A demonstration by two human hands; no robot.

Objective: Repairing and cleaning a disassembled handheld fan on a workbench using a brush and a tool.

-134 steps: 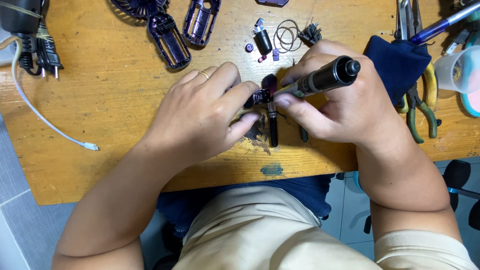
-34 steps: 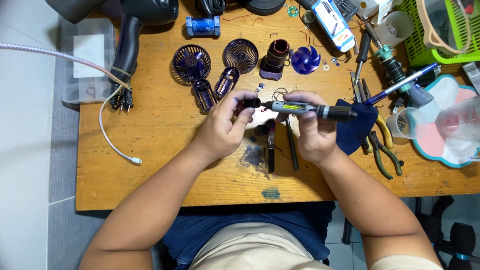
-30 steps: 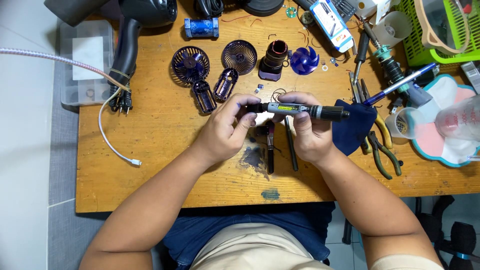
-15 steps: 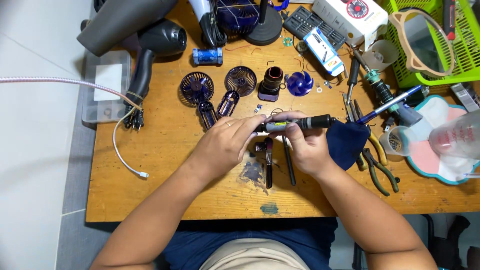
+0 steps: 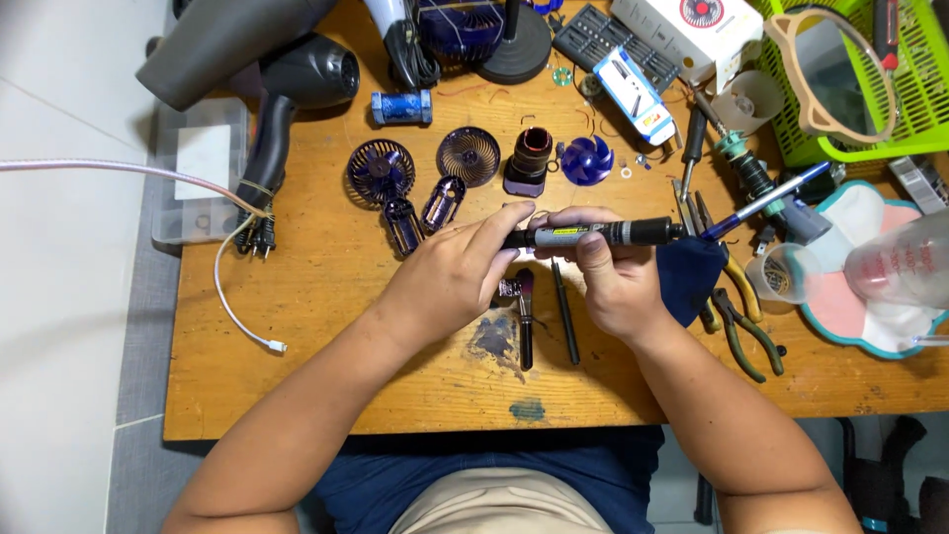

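Nearest the person, the front edge of the wooden bench (image 5: 297,396) carried a dark stain and a small blue-green paint mark (image 5: 527,409). Just beyond, two slim dark tools (image 5: 544,321) lay side by side on the wood, pointing away from the body, directly under the hands.

Both hands met above the middle of the bench. The right hand (image 5: 618,287) was closed around a black pen-shaped electric screwdriver (image 5: 603,234), held level with its tip pointing left. The left hand (image 5: 450,282) had its fingertips pinched at that tip; whether a small part sat between them could not be told. A dark blue cloth (image 5: 692,282) lay just beside the right hand, with yellow-handled pliers (image 5: 736,316) near it.

Farther back stood purple fan parts: a round fan grille (image 5: 381,170), a second grille disc (image 5: 469,155), two oval shells (image 5: 423,213), a cylindrical motor housing (image 5: 529,160) and a blue impeller (image 5: 587,159). To the left a white cable (image 5: 237,316) curled across the bench, beside a black hair dryer (image 5: 297,84).

At the far edge were a small blue cylinder (image 5: 401,107), a bit set case (image 5: 613,40), a white box (image 5: 687,30) and, to the right, a green basket (image 5: 919,89).
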